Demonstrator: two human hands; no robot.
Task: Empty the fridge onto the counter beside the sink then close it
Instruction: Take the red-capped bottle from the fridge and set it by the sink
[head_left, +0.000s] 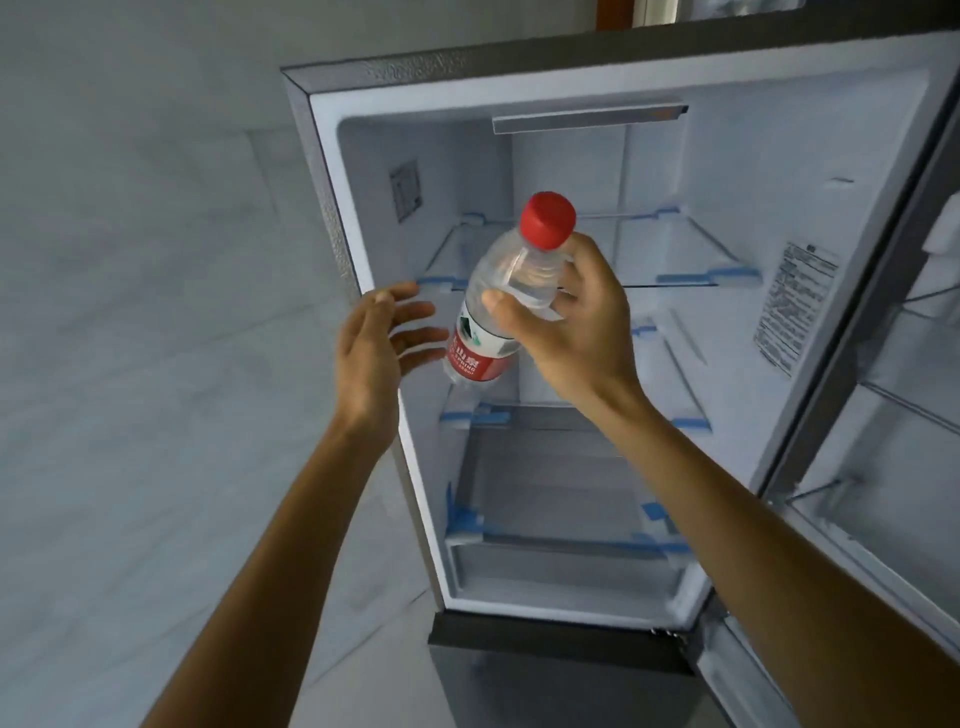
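Grey marbled tiles lie left of both hands. Left hand open, fingers spread, just left of the water bottle; contact unclear. Bottle tilted, red cap up, gripped below the neck by the right hand. Behind the hands, the fridge stands open, door swung far right.

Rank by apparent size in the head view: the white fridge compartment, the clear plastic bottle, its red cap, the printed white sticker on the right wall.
1. white fridge compartment
2. clear plastic bottle
3. printed white sticker
4. red cap
Bottle over sticker is unsure, since the bottle is nearer the camera.
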